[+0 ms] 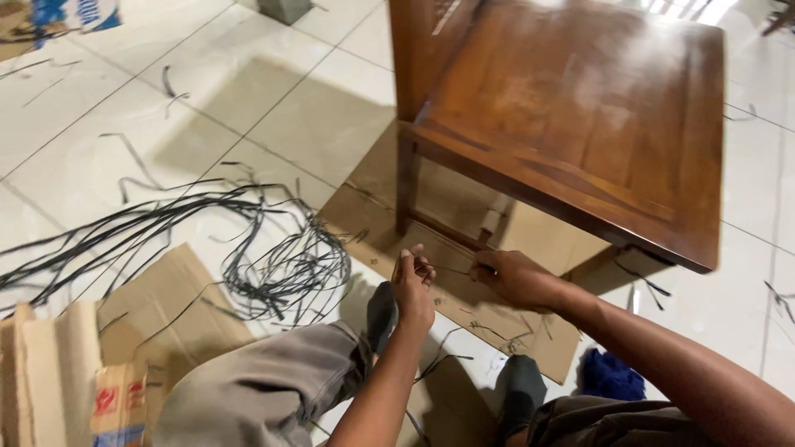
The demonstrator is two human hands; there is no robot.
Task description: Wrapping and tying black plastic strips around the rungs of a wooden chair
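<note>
A brown wooden chair [580, 108] stands on a sheet of cardboard [464, 306] in front of me. My left hand [411, 285] is raised below the chair's lower rung, fingers pinched on a thin dark strand. My right hand [513, 277] is closed on the same strand near the rung [447, 232], a little to the right. The strand between the hands is thin and hard to follow.
A tangle of black strips [281, 265] lies on the white tiled floor to the left, with long strands running off left. Folded cardboard boxes [83, 372] sit at the lower left. A blue object [611, 377] lies by my right knee. My grey-trousered knees and dark socks fill the bottom.
</note>
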